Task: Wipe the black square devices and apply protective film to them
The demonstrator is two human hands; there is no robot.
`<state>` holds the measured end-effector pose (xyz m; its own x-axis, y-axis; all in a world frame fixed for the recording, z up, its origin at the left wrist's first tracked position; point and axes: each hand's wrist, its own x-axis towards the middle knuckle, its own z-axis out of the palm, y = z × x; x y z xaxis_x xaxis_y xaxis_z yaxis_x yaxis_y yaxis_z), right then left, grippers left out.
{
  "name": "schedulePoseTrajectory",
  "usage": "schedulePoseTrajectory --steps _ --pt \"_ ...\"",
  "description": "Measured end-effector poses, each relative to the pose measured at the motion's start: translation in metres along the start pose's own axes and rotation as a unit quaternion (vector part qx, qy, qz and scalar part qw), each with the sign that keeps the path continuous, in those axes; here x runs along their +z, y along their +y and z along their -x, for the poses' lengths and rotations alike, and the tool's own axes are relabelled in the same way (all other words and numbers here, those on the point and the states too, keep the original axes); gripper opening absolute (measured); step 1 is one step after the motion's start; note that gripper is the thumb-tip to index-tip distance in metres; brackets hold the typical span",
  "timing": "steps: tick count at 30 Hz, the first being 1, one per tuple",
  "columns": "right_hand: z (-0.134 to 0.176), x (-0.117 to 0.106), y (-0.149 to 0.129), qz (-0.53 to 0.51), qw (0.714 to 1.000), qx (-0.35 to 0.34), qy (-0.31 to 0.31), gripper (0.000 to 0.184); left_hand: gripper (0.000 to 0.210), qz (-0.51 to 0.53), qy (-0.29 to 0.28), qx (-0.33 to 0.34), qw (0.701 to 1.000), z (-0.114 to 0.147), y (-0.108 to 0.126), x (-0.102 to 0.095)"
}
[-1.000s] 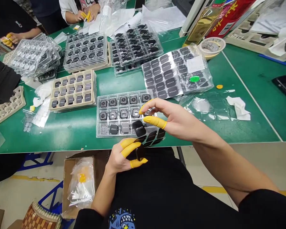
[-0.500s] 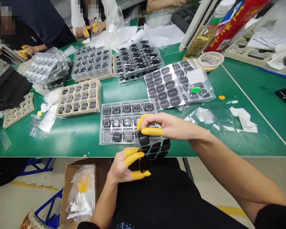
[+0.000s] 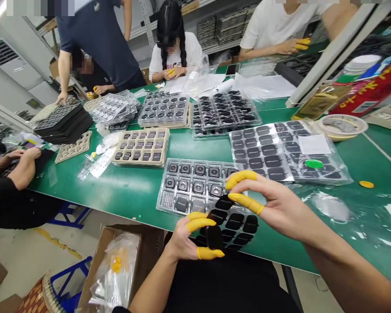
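Note:
My left hand (image 3: 193, 237), with yellow finger cots, grips a dark rounded-square piece (image 3: 214, 238) between thumb and fingers. Just beyond it is a sheet of black rounded labels (image 3: 235, 221), tilted above the table edge; what supports its lower part is hidden. At the sheet's upper edge, my right hand (image 3: 263, 198) pinches a black label (image 3: 224, 202) between cot-covered thumb and finger. Whether that label is fully off the sheet I cannot tell. Behind both hands lies a clear plastic tray (image 3: 161, 193) with square dark parts in its pockets, partly covered by my right hand.
A beige tray of dark squares (image 3: 140, 163) stands left of the clear tray. Stacked clear trays (image 3: 164, 108) sit farther back. Bagged label sheets (image 3: 313, 161) and a tape roll (image 3: 342, 126) lie right. Below the edge stands a cardboard box (image 3: 101, 252). Several co-workers are around the table.
The view has swung up and left, showing more co-workers. My right hand has drawn away from the clear tray toward the label sheet, which shows more fully between my hands.

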<state>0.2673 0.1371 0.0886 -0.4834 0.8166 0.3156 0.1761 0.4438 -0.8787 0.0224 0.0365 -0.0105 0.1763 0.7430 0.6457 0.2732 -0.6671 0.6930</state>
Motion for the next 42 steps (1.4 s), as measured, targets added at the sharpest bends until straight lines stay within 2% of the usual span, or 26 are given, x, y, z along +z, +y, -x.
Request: schedulePoseTrajectory --steps 5,8,13,18,20,23,27,34,42 --pt "0.001 -0.001 0.005 -0.002 1.000 0.010 0.021 0.023 0.067 0.013 0.005 0.016 1.000 -0.001 -0.001 0.001" --pt "-0.001 -0.002 -0.003 -0.008 0.998 0.026 0.054 0.024 0.069 0.015 0.004 0.022 1.000 0.000 0.000 -0.001" --pt "-0.008 -0.008 -0.021 -0.014 0.994 0.040 0.101 0.030 0.071 0.006 0.010 0.006 1.000 0.006 -0.001 -0.009" --pt "0.003 -0.012 -0.039 -0.057 0.989 0.042 0.133 0.021 0.063 0.031 0.054 -0.041 0.997 0.010 -0.009 -0.011" --pt "0.009 -0.007 -0.046 -0.082 0.990 0.046 0.104 0.018 0.063 0.054 0.082 -0.063 0.993 0.009 -0.012 -0.009" --pt "0.013 0.005 -0.054 -0.097 0.993 0.066 0.012 0.023 0.064 0.088 0.117 -0.084 0.986 0.006 -0.015 -0.007" --pt "0.010 0.018 -0.054 -0.080 0.990 0.085 -0.075 0.031 0.066 0.138 0.120 -0.085 0.979 0.001 -0.016 -0.005" --pt "0.006 0.025 -0.049 -0.054 0.988 0.072 -0.122 0.014 0.070 0.127 0.077 -0.070 0.986 0.000 -0.012 -0.008" --pt "0.005 0.030 -0.044 -0.049 0.985 0.081 -0.145 0.014 0.073 0.139 0.052 -0.062 0.987 0.002 -0.012 -0.013"
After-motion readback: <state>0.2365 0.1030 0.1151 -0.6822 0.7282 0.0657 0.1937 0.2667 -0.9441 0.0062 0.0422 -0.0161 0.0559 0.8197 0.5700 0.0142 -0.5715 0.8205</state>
